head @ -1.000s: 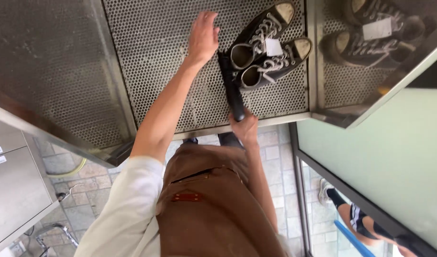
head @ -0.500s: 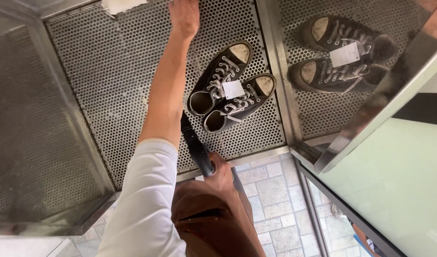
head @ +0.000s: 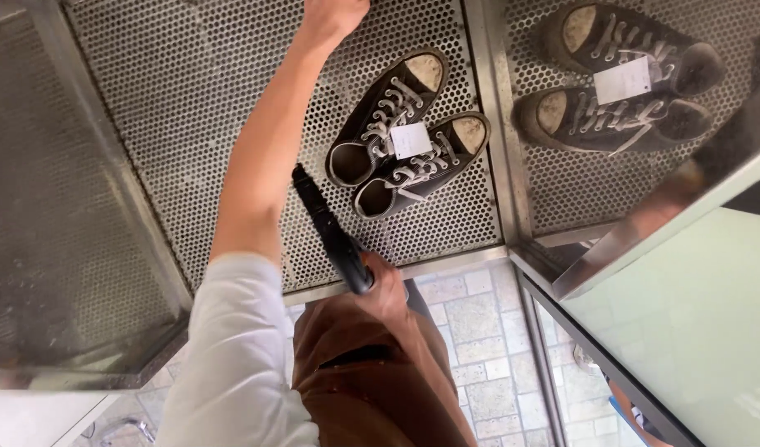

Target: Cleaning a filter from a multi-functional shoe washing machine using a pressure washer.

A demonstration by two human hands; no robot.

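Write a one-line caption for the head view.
Left hand reaches across perforated metal shelf; right hand grips black tool near tagged black sneakers.

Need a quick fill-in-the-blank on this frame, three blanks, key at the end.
1. The right hand grips a long ____ tool.
2. The near pair of sneakers rests on a ____ metal shelf.
3. A ____ paper tag lies on their laces.
Missing words: black; perforated; white
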